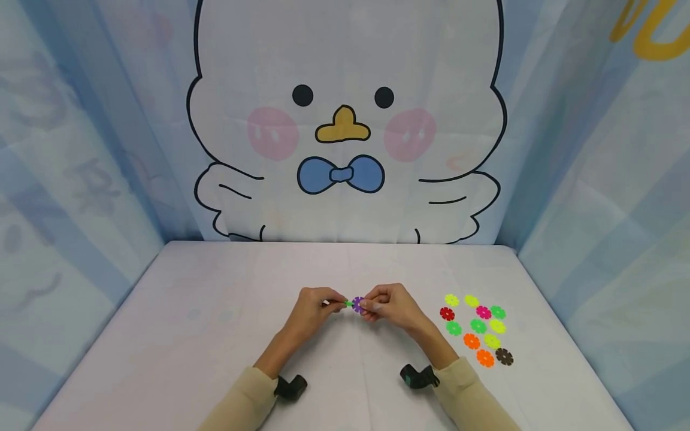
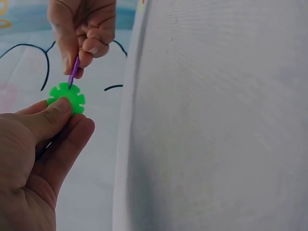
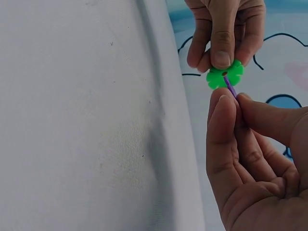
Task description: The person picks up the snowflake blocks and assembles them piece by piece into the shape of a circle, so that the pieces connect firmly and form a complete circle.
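Observation:
Between thumb and fingers my left hand (image 1: 314,308) pinches a green notched plastic disc (image 2: 68,97), a snowflake-shaped building piece. My right hand (image 1: 392,306) pinches a purple notched disc (image 1: 357,304) of the same kind. In the left wrist view the purple disc (image 2: 73,72) shows edge-on, its lower edge meeting the green disc's top rim. The right wrist view has the two discs crossing at an angle, the purple one (image 3: 230,87) against the green one (image 3: 232,74). Fingertips cover part of each disc. Both hands are near the middle of the table.
On the right of the white table (image 1: 215,335) lie several loose notched discs, among them a red disc (image 1: 447,313), an orange disc (image 1: 485,358) and a dark brown disc (image 1: 504,357). A curtain with a cartoon bird (image 1: 345,209) hangs behind the table's far edge.

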Demonstrator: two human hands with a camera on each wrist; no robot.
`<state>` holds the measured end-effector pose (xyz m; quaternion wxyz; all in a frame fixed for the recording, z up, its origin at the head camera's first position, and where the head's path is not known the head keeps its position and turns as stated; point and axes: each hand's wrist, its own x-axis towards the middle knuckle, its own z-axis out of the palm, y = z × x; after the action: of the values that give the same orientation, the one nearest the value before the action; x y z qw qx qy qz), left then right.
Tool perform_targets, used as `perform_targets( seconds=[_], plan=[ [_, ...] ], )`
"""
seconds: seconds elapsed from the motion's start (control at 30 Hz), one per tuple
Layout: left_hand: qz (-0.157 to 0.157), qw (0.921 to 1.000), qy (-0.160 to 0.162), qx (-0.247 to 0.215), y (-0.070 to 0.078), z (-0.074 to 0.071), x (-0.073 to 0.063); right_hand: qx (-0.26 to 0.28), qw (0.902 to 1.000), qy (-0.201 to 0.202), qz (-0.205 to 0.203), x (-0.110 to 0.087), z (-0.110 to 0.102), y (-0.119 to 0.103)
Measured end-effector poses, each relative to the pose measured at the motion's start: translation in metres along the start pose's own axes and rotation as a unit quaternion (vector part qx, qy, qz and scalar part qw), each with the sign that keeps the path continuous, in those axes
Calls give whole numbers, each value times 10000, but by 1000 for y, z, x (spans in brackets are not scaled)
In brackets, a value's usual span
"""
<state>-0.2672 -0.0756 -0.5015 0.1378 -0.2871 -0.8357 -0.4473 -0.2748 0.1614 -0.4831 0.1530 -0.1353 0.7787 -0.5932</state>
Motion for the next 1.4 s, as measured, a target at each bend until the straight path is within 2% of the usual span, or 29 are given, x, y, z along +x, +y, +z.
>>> perform_targets(
  seconds=[0.37, 0.6, 0.87, 1.03, 1.1, 1.2, 1.3, 1.4],
  plan=[
    [171, 9998, 59, -11, 0, 2, -2, 147, 9999, -26, 22, 1, 2, 3],
    [62, 9999, 93, -61, 1, 3, -1, 260, 9995, -9, 166, 2, -1, 3],
    [-373, 9993, 88, -53, 1, 5, 1, -42, 9998, -57, 183, 1, -6, 6],
    [-957, 9946, 21, -398, 1, 7, 0, 18, 9996, -14, 265, 0, -7, 5],
    [-1350, 9884, -76, -694, 1, 8, 0, 84, 9995, 14, 305, 0, -7, 4],
    [-1910, 9712, -437, -1353, 1, 8, -1, 150, 9995, -35, 275, 1, -7, 4],
    [-2320, 9439, -891, -2176, -1, 10, -2, 179, 9995, -189, 197, 1, -5, 5],
    [-2494, 9198, -1195, -2782, -3, 12, -3, 141, 9993, -318, 132, 2, -3, 6]
  ],
)
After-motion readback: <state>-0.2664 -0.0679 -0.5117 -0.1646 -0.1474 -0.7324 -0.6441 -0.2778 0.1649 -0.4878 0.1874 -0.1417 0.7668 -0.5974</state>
